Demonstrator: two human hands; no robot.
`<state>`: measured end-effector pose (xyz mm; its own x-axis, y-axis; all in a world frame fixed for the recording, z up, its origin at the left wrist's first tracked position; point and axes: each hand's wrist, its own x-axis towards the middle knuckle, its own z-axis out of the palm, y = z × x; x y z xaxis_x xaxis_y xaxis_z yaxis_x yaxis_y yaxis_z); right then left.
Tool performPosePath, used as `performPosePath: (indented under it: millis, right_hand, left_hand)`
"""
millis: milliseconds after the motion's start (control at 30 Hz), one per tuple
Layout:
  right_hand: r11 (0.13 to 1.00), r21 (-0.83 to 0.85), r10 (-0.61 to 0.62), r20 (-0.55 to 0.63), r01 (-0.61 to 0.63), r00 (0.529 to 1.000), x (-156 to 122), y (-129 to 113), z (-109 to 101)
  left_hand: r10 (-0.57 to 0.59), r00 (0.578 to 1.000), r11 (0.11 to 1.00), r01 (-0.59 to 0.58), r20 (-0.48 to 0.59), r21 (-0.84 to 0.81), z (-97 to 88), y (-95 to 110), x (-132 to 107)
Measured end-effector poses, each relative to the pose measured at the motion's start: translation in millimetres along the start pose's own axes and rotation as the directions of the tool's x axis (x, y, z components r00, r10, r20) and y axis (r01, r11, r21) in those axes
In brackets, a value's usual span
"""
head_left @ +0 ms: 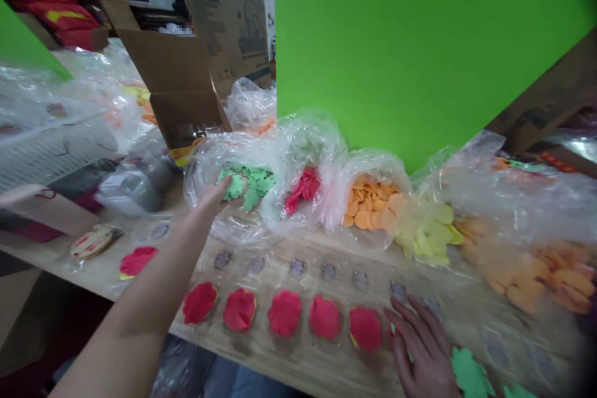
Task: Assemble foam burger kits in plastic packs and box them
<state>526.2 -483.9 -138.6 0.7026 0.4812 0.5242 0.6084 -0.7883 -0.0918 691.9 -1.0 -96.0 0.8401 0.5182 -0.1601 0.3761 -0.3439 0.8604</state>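
My left hand (213,196) reaches into a clear plastic bag (205,168) of green leaf-shaped foam pieces (252,185); its fingers close on one green piece (232,186). My right hand (420,345) lies flat on the wooden table (289,354), fingers spread, beside a row of red foam flower shapes (284,313) and next to a loose green leaf piece (470,374). Small grey pieces (297,268) sit in a row above the red shapes.
Further bags hold red pieces (303,189), orange discs (370,205), yellow pieces (429,233) and orange pieces (536,273). A green board (420,43) stands behind. Cardboard boxes (177,81) and a white basket (51,149) are at the left.
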Motion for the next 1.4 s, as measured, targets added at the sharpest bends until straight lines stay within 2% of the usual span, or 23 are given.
performPosePath:
  millis: [100,167,200,233,267,300,367,467,533,633,733,800,867,933,967,1067,1133,1167,1200,1267,1333,1400]
  right_hand:
    - [0.971,0.196,0.132,0.046,-0.139,0.99,16.3,-19.7,2.6]
    - [0.871,0.388,0.267,0.142,-0.302,0.953,39.9,-42.2,6.7]
    - [0.789,0.482,0.326,0.196,-0.38,0.925,54.7,-55.3,8.7]
    - [0.694,0.571,0.37,0.24,-0.439,0.897,70.1,-68.4,10.8]
    - [0.609,0.633,0.418,0.256,-0.478,0.872,84.7,-80.3,13.1]
    - [0.556,0.669,0.438,0.269,-0.494,0.858,97.0,-90.0,15.8]
    - [0.541,0.692,0.459,0.234,-0.479,0.857,109.8,-101.0,21.3]
    - [0.675,0.573,0.457,0.169,-0.464,0.873,96.3,-103.2,24.1]
    - [0.742,0.49,0.459,0.126,-0.458,0.879,76.1,-103.8,21.1]
    - [0.716,0.497,0.49,0.141,-0.49,0.86,53.1,-104.5,15.8]
    - [0.588,0.578,0.543,0.236,-0.566,0.806,46.5,-92.4,8.8]
    - [0.474,0.652,0.559,0.297,-0.592,0.774,45.2,-71.7,-1.1]
    - [0.377,0.698,0.61,0.308,-0.609,0.73,41.4,-43.2,-14.1]
    - [0.351,0.678,0.69,0.279,-0.646,0.668,34.1,-15.2,-24.7]
    - [0.349,0.654,0.706,0.287,-0.671,0.647,29.8,-4.5,-27.1]
    - [0.321,0.602,0.65,0.421,-0.731,0.633,18.6,6.1,-18.7]
    - [0.341,0.568,0.601,0.481,-0.749,0.639,15.1,-1.3,-3.7]
    - [0.389,0.538,0.593,0.475,-0.748,0.65,14.6,-6.6,4.4]
    - [0.462,0.497,0.587,0.45,-0.735,0.673,14.6,-11.7,11.7]
    - [0.637,0.397,0.538,0.387,-0.661,0.749,14.9,-19.0,21.4]
    - [0.774,0.318,0.449,0.333,-0.547,0.829,13.9,-21.6,22.4]
    - [0.839,0.273,0.393,0.296,-0.471,0.871,9.8,-21.5,15.9]
  left_hand:
    - [-0.097,0.993,0.922,0.113,0.06,-0.371,-13.5,19.3,-22.4]
    - [-0.107,0.982,0.815,0.176,0.155,-0.553,-8.6,28.8,-56.4]
    - [-0.1,0.97,0.746,0.221,0.222,-0.628,-0.7,32.3,-78.8]
    - [-0.089,0.946,0.632,0.296,0.313,-0.716,10.4,34.8,-103.7]
    - [-0.073,0.911,0.54,0.378,0.405,-0.752,23.8,36.7,-130.3]
    - [-0.062,0.877,0.484,0.444,0.476,-0.754,38.4,37.8,-157.2]
    - [-0.07,0.809,0.422,0.554,0.583,-0.718,66.8,38.5,-207.1]
    - [-0.127,0.745,0.32,0.656,0.655,-0.684,98.4,35.4,-258.3]
    - [-0.171,0.704,0.263,0.707,0.69,-0.656,112.7,31.5,-275.5]
    - [-0.231,0.662,0.26,0.748,0.713,-0.61,129.1,27.6,-289.0]
    - [-0.23,0.668,0.295,0.741,0.708,-0.604,140.3,27.4,-297.4]
    - [-0.206,0.687,0.307,0.721,0.697,-0.621,143.0,26.4,-298.9]
    - [-0.196,0.705,0.339,0.701,0.682,-0.627,140.5,22.1,-296.6]
    - [-0.206,0.729,0.433,0.666,0.653,-0.607,133.3,14.3,-292.4]
    - [-0.211,0.743,0.509,0.638,0.635,-0.578,128.7,9.5,-290.5]
    - [-0.183,0.757,0.773,0.504,0.627,-0.384,115.6,-3.9,-289.0]
    - [-0.104,0.749,0.928,0.309,0.655,-0.207,111.3,-9.4,-291.9]
    - [-0.042,0.733,0.977,0.171,0.679,-0.124,111.1,-10.7,-294.3]
    - [0.023,0.705,0.998,0.021,0.709,-0.054,112.2,-10.9,-297.0]
    - [0.118,0.622,0.968,-0.245,0.774,0.049,117.9,-8.6,-303.0]
    - [0.142,0.549,0.903,-0.413,0.824,0.12,126.4,-3.8,-308.7]
    - [0.122,0.523,0.843,-0.504,0.844,0.19,135.2,1.7,-313.2]
